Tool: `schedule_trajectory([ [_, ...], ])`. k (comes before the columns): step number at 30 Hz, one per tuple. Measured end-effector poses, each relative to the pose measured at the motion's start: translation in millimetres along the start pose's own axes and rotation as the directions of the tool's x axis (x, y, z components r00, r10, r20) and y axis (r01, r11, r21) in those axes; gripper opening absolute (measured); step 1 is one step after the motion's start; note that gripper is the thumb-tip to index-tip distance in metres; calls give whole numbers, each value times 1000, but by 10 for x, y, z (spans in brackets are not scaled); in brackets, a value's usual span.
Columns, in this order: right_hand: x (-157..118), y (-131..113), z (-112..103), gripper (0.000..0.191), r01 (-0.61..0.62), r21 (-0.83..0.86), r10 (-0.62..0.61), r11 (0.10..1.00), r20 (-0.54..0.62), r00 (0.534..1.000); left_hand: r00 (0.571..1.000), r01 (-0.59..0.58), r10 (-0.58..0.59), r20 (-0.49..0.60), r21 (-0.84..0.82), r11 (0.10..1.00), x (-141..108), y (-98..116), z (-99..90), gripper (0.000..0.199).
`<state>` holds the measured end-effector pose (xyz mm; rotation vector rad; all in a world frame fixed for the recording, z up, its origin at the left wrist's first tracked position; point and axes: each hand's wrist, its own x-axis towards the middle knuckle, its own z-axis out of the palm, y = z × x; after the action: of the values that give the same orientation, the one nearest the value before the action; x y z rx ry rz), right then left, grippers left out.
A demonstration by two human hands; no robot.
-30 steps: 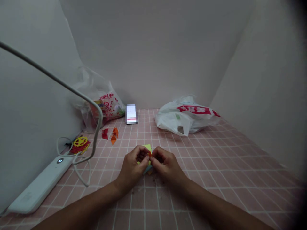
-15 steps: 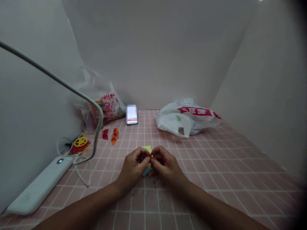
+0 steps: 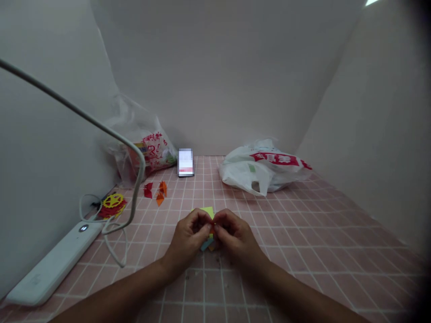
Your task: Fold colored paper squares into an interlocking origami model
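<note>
Fingertips of my left hand (image 3: 193,231) and my right hand (image 3: 232,231) meet over the middle of the table, both closed in a pinch. Between them is a small piece of orange paper (image 3: 212,229), mostly hidden by the fingers. Under and behind the hands lie yellow paper (image 3: 208,210) and a bit of light blue paper (image 3: 206,244), partly covered. Farther off to the left sit small folded orange paper pieces (image 3: 160,197) and a folded red paper piece (image 3: 148,190).
A white plastic bag (image 3: 242,172) rests at the back right, a clear bag (image 3: 158,150) at the back left. Between them a phone (image 3: 186,162) leans upright. At left are a white power strip (image 3: 54,264), a yellow star cutout (image 3: 113,200) and a cable (image 3: 136,193) arching across the view.
Both hands stay together on the orange paper, with only slight finger movement. The whole view has shifted a little.
</note>
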<state>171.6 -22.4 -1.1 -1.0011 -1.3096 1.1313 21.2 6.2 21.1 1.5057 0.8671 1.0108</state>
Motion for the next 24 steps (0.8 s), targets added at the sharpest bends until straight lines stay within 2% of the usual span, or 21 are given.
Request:
schedule_trajectory([
  [5,2,5,18,2,-51,103,51,993,-1,999,1000,23,-23,13,-38,999,-3,-19,-6,10],
  [12,23,-45,12,4,-65,107,67,992,-12,998,999,14,-14,42,0,1000,9,-23,-28,12],
  [24,-7,-48,-28,2,56,-167,-64,984,-42,997,1000,0,1,12,-17,1000,3,-58,-28,14],
])
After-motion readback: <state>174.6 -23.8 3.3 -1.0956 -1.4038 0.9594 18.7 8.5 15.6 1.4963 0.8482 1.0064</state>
